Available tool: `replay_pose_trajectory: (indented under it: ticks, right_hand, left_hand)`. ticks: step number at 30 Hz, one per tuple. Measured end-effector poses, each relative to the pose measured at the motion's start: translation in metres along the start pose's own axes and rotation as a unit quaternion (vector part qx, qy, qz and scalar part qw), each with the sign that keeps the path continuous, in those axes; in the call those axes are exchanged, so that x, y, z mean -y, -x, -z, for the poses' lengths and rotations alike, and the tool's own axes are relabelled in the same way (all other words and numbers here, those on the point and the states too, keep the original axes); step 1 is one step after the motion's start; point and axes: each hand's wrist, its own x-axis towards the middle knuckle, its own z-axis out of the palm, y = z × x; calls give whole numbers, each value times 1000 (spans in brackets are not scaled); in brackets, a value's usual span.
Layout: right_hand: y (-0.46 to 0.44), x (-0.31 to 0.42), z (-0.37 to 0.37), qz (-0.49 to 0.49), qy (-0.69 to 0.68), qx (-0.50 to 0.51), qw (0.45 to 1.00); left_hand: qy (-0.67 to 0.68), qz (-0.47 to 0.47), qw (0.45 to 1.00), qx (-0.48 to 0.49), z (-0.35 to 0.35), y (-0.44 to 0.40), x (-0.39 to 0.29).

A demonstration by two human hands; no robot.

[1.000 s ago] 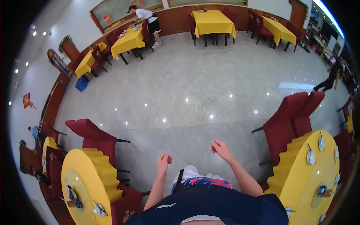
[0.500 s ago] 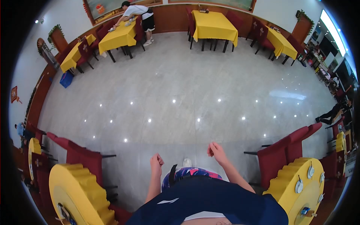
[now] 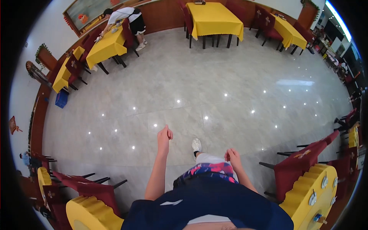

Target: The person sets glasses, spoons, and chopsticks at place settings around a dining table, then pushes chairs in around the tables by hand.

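Observation:
My left hand is held out in front of my body above the tiled floor, its fingers curled into a loose fist with nothing visible in it. My right hand hangs lower, beside my patterned waist garment; its fingers are curled too, and no object shows in them. Neither hand touches anything. Between them, a white shoe of mine is stepped forward on the floor.
Round tables with yellow cloths and maroon chairs flank me on both sides. Square yellow tables line the far wall. There a person bends over one table. A blue crate sits at far left.
My left hand has swung forward and up, while my right has dropped back toward my body. The white shoe has come further forward, and the flanking tables have slid lower in view.

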Motion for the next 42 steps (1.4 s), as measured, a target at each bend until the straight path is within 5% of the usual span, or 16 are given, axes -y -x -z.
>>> replay_pose_trajectory:
  ticks: [2, 12, 19, 24, 26, 30, 35, 37, 42]
  right_hand:
    - [-61, 37, -18, 15, -6, -15, 1000]
    - [-331, 228, -116, 83, 47, 124, 988]
    - [-505, 324, -180, 114, 34, 171, 978]
    - [-609, 385, -214, 112, 96, 166, 975]
    - [-631, 415, -223, 107, 101, 162, 976]
    - [-685, 455, -216, 87, 95, 196, 972]
    - [-759, 464, -190, 56, 28, 110, 992]
    - [-796, 468, -182, -52, -73, 89, 992]
    - [-921, 486, -178, -98, -142, 94, 981]
  left_hand:
    - [177, 102, 979, -10, -2, -50, -18]
    - [182, 50, 972, -143, 66, -221, -62]
    - [186, 82, 960, -194, 84, -327, 11]
    - [201, 178, 939, -214, 34, -468, -9]
    - [214, 179, 943, -181, 7, -536, -31]
    - [280, 183, 942, 32, -64, -688, -78]
    - [155, 123, 974, 112, -160, -844, -171]
    - [107, 65, 976, 177, -182, -900, -188]
    - [82, 127, 971, 186, -204, -1007, -190]
